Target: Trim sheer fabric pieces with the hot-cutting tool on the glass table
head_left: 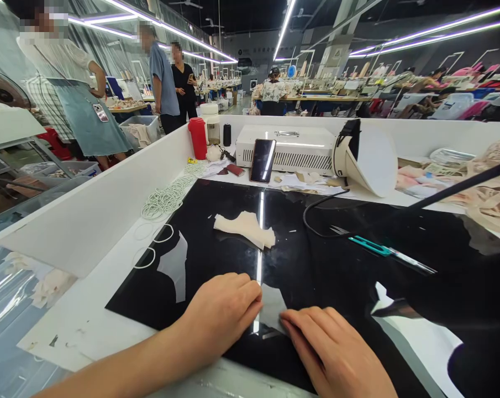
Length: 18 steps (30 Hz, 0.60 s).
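Note:
A thin, whitish cut piece (273, 305) lies on the glossy black board between my hands; its material cannot be told. My left hand (222, 312) is closed at its left edge, the fingers curled and pressed together. At the lower right corner, my right hand (335, 348) pinches the same piece between thumb and fingertips. Beyond them rests a small stack of cream fabric pieces (245, 228). A similar pale cut piece (175, 268) lies flat to the left. Off to the right is a larger white cut sheet (424, 337) with curved edges.
Teal-handled thread snips (374, 246) lie at right beside a black cable (316, 225). Pale cord (162, 200) is heaped at left. A phone (263, 160) leans on a white vented box (289, 146), near a white lamp (369, 160) and red cup (198, 138). People stand beyond the partition.

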### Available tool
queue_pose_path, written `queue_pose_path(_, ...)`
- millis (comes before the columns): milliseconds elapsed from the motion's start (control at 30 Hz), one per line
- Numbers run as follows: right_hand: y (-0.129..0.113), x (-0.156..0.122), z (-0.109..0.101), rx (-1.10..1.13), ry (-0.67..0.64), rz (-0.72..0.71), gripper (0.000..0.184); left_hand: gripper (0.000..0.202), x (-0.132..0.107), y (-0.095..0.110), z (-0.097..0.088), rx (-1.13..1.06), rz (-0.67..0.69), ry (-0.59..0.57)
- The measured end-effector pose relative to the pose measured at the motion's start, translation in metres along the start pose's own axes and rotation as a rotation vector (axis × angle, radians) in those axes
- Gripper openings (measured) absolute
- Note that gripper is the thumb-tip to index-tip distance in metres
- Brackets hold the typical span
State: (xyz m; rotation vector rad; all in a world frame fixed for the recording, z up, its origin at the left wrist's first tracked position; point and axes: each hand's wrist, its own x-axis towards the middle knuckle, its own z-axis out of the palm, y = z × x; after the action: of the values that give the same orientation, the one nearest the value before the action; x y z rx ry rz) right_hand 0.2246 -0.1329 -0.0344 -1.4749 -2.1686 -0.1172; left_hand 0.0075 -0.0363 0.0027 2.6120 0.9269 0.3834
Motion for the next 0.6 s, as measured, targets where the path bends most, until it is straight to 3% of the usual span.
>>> queue_pose_path(600, -0.0024, 0.0022, 0.0055, 0.030, 0.035, 0.022, 0.017, 0.013, -0.0014, -0.0024, 0.0027, 0.053, 0.013, 0.051)
